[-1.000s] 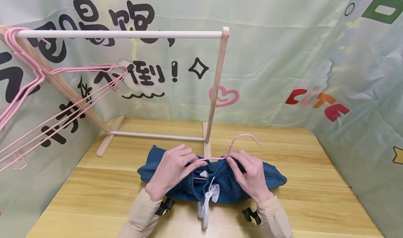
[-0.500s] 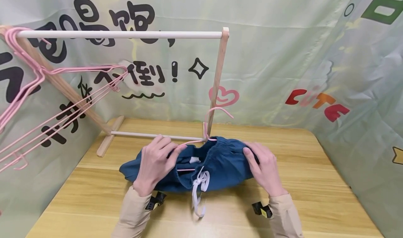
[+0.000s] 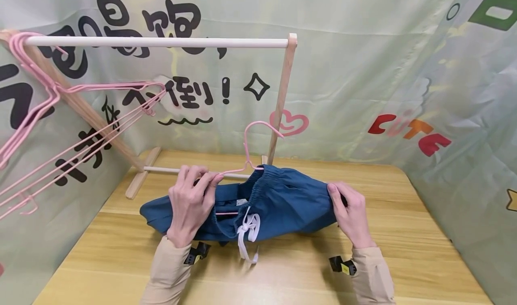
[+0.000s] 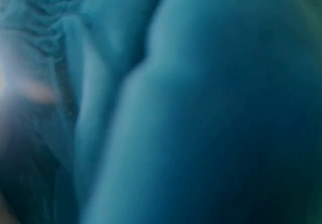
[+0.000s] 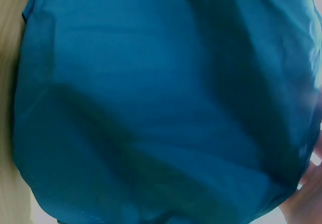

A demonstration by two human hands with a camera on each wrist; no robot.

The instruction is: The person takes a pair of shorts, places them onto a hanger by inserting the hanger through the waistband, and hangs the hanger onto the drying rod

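Observation:
Blue drawstring pants (image 3: 291, 202) with a gathered waistband and a white tied cord (image 3: 248, 228) are held up over the table in the head view. A pink wire hanger (image 3: 247, 148) sits inside the waist, its hook standing up out of the opening and its lower bar showing within. My left hand (image 3: 187, 206) pinches the hanger's left shoulder between thumb and fingers, over the waistband. At the far right end of the pants, my right hand (image 3: 351, 213) grips the cloth, thumb in front. Blue cloth (image 4: 201, 108) fills the left wrist view, and in the right wrist view the pants (image 5: 151, 83) hide most of the fingers.
A wooden rack with a white top rail (image 3: 181, 42) stands at the back left of the table (image 3: 404, 233). Several pink hangers (image 3: 52, 89) hang from its left end. Its right post (image 3: 282, 89) rises just behind the held hanger's hook. Printed curtains (image 3: 343, 71) surround the table.
The hanger and pants have moved left and up, the hook now standing higher. My right hand has let go of the hanger near its hook and slid right to the pants' end; my left hand moved left.

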